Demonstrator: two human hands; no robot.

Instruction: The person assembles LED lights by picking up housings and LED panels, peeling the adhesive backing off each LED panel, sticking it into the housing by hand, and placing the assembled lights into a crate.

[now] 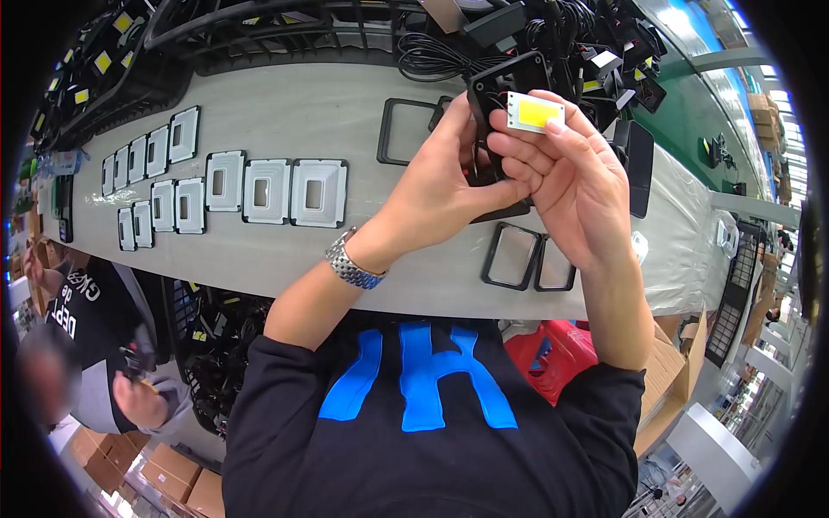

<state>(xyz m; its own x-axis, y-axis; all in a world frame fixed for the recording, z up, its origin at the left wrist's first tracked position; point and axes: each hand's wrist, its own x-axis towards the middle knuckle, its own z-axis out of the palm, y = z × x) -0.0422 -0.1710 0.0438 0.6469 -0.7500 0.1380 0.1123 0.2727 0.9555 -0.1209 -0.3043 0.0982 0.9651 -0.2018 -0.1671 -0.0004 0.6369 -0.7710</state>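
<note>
So far, the yellow-faced panel [537, 113] is pinched by the right hand [580, 177] beside the black housing [518, 72] gripped in the left hand [423, 190], apparently not yet seated, with grey frames [333, 192] laid unfitted on the tabletop [285, 104].

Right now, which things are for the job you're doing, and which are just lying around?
Part of the job:
- yellow-and-white panel, in the right hand
- black housing, in the left hand
- probably the silver frames and dark-rimmed panes on the table

Probably just lying around:
- red plastic thing
- cardboard box
</note>
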